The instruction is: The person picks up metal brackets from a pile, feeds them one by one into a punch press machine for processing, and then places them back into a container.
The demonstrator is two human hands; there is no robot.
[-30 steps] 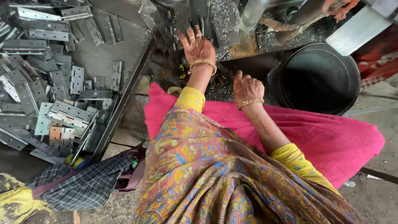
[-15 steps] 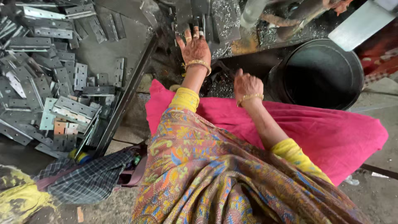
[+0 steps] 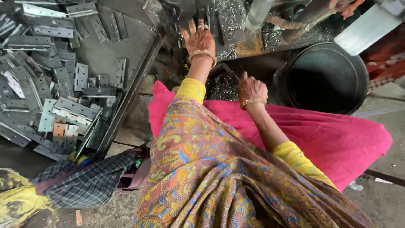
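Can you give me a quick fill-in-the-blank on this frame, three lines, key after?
1. The left hand lies flat on the ___ machine bed.
2. The metal hinge plates are piled to the person's ___.
3. The round black bucket stands to the ___ of the right hand.
Missing words: metal; left; right

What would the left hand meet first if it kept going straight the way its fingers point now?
The left hand lies flat, fingers pointing up-frame onto the grey metal machine bed strewn with shavings. Going on, it would probably meet the metal pieces on that bed right at its fingertips; depth there is unclear.
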